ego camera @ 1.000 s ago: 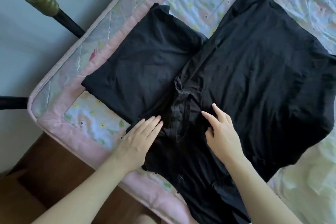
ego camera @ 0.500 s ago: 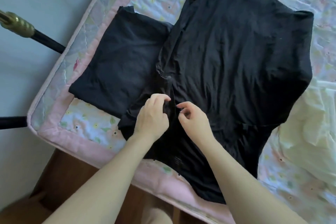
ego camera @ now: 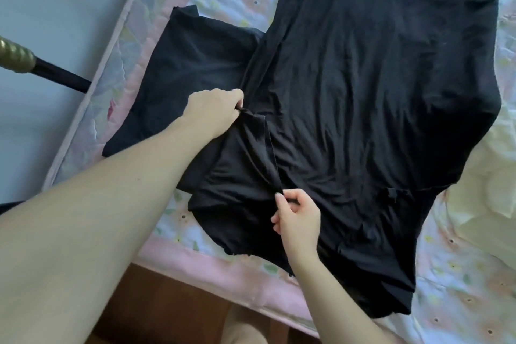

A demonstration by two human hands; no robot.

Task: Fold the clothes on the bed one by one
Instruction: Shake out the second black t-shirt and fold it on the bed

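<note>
Black garment (ego camera: 377,106) spread wide and creased across the floral quilt (ego camera: 460,274), partly overlapping a folded dark piece (ego camera: 195,64).
Left hand (ego camera: 213,112) pinches its inner fabric edge; right hand (ego camera: 298,220) pinches the same strip nearer the bed's edge.

On the bed (ego camera: 212,262), a spread garment (ego camera: 377,120) covers the middle, its left edge overlapping a folded garment (ego camera: 190,64) that lies nearer the bed's left side. The left hand (ego camera: 213,112) sits where the two meet — the right hand (ego camera: 298,222) nearer, on the spread garment. A pale sheet (ego camera: 480,193) lies bunched at the right.
</note>
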